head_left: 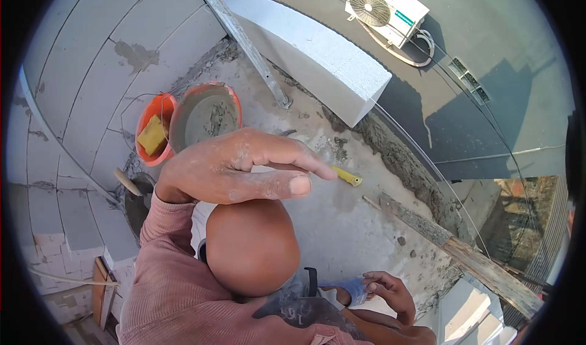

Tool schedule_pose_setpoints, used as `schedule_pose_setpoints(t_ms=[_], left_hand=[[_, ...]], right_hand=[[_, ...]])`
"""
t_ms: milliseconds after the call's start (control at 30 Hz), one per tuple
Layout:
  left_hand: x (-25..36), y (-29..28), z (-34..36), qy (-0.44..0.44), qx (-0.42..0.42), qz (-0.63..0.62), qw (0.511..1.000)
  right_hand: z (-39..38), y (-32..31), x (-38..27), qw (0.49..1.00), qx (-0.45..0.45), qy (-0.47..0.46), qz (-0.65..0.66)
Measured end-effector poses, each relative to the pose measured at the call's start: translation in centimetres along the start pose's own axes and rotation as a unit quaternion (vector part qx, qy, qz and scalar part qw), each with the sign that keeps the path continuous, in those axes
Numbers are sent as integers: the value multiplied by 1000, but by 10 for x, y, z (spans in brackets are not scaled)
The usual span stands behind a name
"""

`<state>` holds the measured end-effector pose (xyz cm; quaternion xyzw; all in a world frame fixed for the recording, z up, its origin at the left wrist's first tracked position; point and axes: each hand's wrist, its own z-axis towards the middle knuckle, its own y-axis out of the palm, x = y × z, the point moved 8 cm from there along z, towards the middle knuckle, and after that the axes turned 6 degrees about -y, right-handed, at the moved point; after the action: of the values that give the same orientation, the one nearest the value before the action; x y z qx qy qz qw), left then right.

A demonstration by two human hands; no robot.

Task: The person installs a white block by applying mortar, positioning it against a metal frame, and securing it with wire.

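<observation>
My left hand, dusty and in a pink sleeve, is raised above a bare rounded knee. Its fingers and thumb stretch to the right, and I see nothing held. Just past the fingertips is the end of a yellow handle on the floor; the rest of that tool is hidden behind the hand. At the lower right, my right hand hangs with fingers loosely bent and apart, without anything visible in it. It is close to a blue item, perhaps footwear, partly hidden.
A tub of grey mortar stands beside an orange bucket with a yellow sponge. A wooden handle juts over a dark pan. A metal bar slants by a white block. A plank lies along the right edge.
</observation>
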<state>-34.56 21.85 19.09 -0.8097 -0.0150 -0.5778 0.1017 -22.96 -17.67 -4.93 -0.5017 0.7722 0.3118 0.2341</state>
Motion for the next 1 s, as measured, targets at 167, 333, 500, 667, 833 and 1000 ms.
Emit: schedule_pose_setpoints(t_ms=[167,333,500,667,833,1000], left_hand=[[-102,-22,12,-42,129,-319,938],[-146,-26,31,-19,74,-277,958],[-141,-43,16,54,29,-406,912],[-148,-80,-8,90,59,-485,868],[-150,-123,-36,158,167,-498,836],[-155,-148,-75,176,263,-476,821]], right_hand=[[-31,21,-150,994,-57,-93,6],[-17,71,-314,951,73,-203,-223],[70,109,-440,828,218,-234,-460],[145,130,-480,776,185,-240,-553],[210,156,-492,734,138,-253,-615],[277,145,-507,687,171,-297,-641]])
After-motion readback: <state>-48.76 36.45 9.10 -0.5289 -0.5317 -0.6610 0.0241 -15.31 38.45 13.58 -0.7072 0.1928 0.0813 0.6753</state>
